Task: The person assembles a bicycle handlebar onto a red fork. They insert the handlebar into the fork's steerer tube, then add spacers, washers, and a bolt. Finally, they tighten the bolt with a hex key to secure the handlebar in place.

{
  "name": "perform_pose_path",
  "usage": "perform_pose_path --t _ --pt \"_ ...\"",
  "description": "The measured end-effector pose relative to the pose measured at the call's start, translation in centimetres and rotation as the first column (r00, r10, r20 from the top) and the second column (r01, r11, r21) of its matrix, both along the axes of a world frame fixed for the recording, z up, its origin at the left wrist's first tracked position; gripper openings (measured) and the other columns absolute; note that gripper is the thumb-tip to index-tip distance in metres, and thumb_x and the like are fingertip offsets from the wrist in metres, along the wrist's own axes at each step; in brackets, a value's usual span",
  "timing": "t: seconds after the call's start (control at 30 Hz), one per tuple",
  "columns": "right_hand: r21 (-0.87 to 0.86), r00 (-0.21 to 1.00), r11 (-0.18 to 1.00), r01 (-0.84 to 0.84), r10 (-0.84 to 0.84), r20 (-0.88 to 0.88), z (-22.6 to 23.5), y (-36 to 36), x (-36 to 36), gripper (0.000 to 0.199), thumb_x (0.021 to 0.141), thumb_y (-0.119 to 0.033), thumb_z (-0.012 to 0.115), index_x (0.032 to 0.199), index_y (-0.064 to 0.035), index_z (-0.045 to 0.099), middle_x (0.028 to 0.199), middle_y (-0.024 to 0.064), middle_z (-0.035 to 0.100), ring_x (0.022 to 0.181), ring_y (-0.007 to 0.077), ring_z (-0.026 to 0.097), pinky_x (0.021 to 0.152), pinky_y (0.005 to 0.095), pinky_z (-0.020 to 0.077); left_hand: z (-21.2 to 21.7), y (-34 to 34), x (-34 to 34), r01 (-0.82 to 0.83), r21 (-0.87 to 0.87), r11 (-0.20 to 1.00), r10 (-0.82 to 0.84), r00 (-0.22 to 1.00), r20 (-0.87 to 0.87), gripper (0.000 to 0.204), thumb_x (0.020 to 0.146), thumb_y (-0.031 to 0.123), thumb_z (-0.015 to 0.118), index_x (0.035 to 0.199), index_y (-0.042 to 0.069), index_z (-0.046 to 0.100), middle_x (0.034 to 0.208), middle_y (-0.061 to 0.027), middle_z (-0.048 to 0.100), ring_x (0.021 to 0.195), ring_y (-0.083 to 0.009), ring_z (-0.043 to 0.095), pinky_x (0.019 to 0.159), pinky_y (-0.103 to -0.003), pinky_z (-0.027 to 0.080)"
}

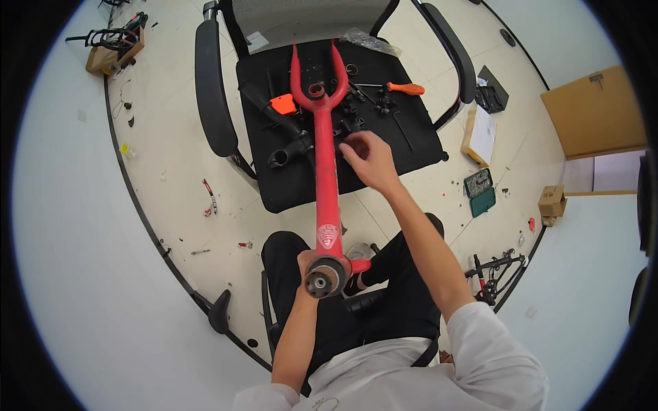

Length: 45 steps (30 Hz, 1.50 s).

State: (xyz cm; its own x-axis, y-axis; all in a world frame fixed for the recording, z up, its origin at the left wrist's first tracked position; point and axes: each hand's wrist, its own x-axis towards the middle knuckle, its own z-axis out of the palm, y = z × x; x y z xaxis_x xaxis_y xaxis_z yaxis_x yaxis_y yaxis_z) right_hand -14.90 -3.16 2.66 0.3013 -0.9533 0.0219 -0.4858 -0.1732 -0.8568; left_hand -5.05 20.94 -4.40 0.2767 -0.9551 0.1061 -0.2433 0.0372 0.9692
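1. Red bike frame (pixel 323 164) lies lengthwise from lap to office chair seat (pixel 411 147), forked end resting on the seat, probably for support.
2. Left hand (pixel 306 264) clamped around the near tube end, steadying it.
3. Right hand (pixel 369 159) hovers over small black parts (pixel 356 123), fingers loosely curled, holding nothing visible.
4. Orange-handled screwdriver (pixel 404 88) lies within reach.
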Motion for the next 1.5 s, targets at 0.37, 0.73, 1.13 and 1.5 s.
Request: perform_pose_path --t 0.37,0.73,1.13,1.5 --pt "-0.125 0.664 0.782 -0.611 0.42 -0.619 3.9 -1.7 8.9 0.053 0.074 -0.012 0.077 0.122 -0.005 0.058 0.111 0.0181 0.061 0.093 0.0337 0.067 0.081 0.0386 0.0566 0.8 -1.1 -0.9 0.091 -0.1 0.991 -0.114 0.958 -0.261 0.034 0.058 0.024 0.085 0.083 0.004 0.075 0.063 -0.0143 0.062 0.052 -0.0245 0.063 0.054 -0.028 0.048" --pt "-0.008 0.677 0.824 -0.566 0.46 -0.575 0.7 -2.0 11.1 0.06 0.073 -0.002 0.071 0.127 0.0006 0.046 0.107 0.0254 0.063 0.099 0.0412 0.066 0.084 0.0481 0.0559 -0.9 -1.0 -0.9 0.124 -0.155 0.98 -0.134 0.99 -0.053 0.033 0.056 0.028 0.084 0.068 0.003 0.066 0.055 -0.0157 0.052 0.047 -0.0329 0.053 0.049 -0.031 0.044" --pt "0.001 0.955 1.0 -0.03 0.028 0.294 3.8 -3.9 7.6 0.055 0.081 0.003 0.07 0.126 0.0024 0.038 0.101 0.021 0.066 0.079 0.0283 0.074 0.072 0.0367 0.0599 -0.3 -1.5 -1.1 0.136 -0.191 0.972 -0.151 0.986 -0.067 0.038 0.051 0.026 0.086 0.059 0.006 0.055 0.052 -0.0125 0.046 0.048 -0.034 0.05 0.047 -0.035 0.039" --pt "0.22 0.681 0.963 -0.157 -0.055 0.73 18.1 -5.7 -5.5 0.052 0.081 0.008 0.056 0.129 -0.0088 0.044 0.091 0.0111 0.059 0.048 0.0115 0.043 0.037 0.0253 0.0324 0.0 -1.6 -1.4 0.16 -0.159 0.974 -0.169 0.985 -0.043 0.037 0.053 0.025 0.086 0.06 0.006 0.056 0.052 -0.013 0.048 0.048 -0.0343 0.051 0.048 -0.035 0.04"
